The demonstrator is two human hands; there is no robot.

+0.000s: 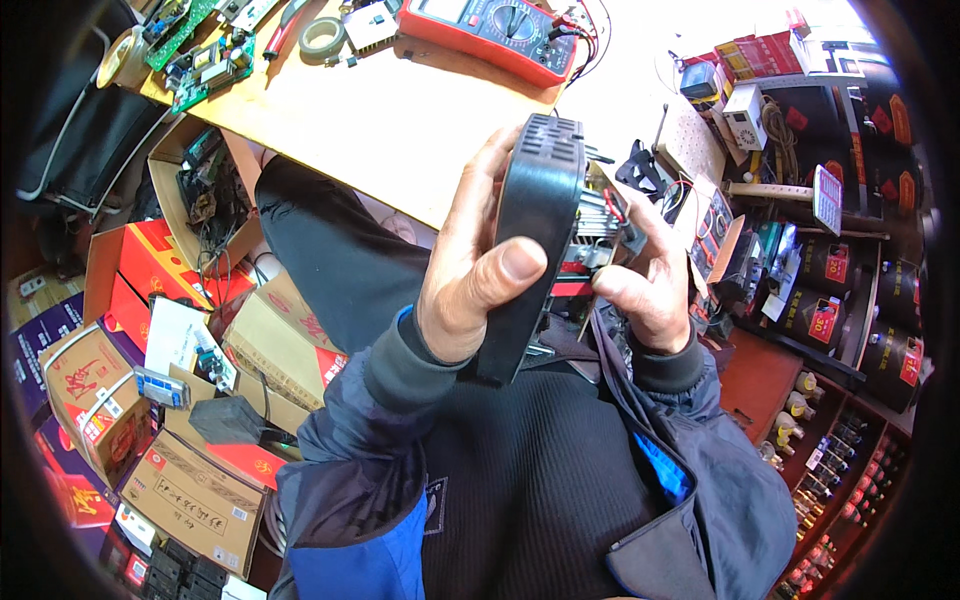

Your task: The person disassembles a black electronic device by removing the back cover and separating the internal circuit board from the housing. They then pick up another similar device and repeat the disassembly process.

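My left hand (pixel 465 285) is closed round a black plastic casing (pixel 535 220), thumb on its near face and fingers behind it. The casing stands on edge, with vent slots at its top end. On its right side sits a circuit board assembly (pixel 597 225) with metal heat-sink fins and red and dark wires. My right hand (pixel 650 285) grips this assembly from the right, its thumb in front and its fingers partly behind. Whether the board is fixed in the casing I cannot tell.
A wooden bench (pixel 400 130) lies ahead, bearing a red multimeter (pixel 500 30), a tape roll (pixel 322 38) and green circuit boards (pixel 212 72). Cardboard boxes (pixel 190 500) and a black power adapter (pixel 228 420) crowd the left. Shelves (pixel 800 190) with goods stand at right.
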